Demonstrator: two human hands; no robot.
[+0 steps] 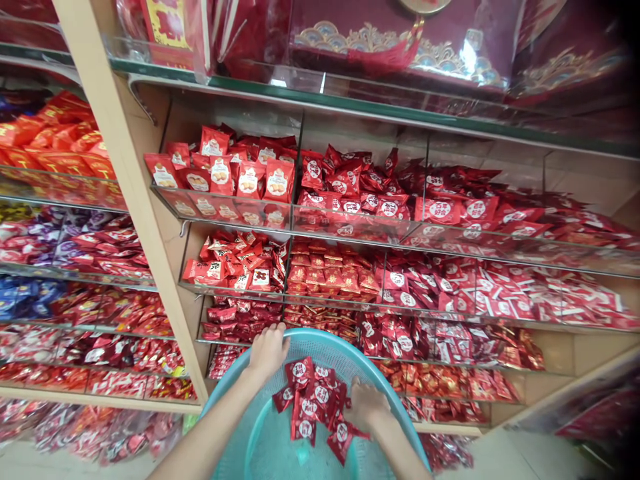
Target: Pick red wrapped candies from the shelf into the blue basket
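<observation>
Several red packets (309, 408) lie inside a teal basket (313, 339); the left hand (269, 348) grips its rim, fingers bent; the blurred right hand (369, 405) is beside them, opening and hold unclear.

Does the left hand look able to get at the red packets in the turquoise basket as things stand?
Probably yes, once the left hand leaves the rim of the turquoise basket: the red packets lie mostly uncovered inside, with the right hand at their right edge.
</observation>
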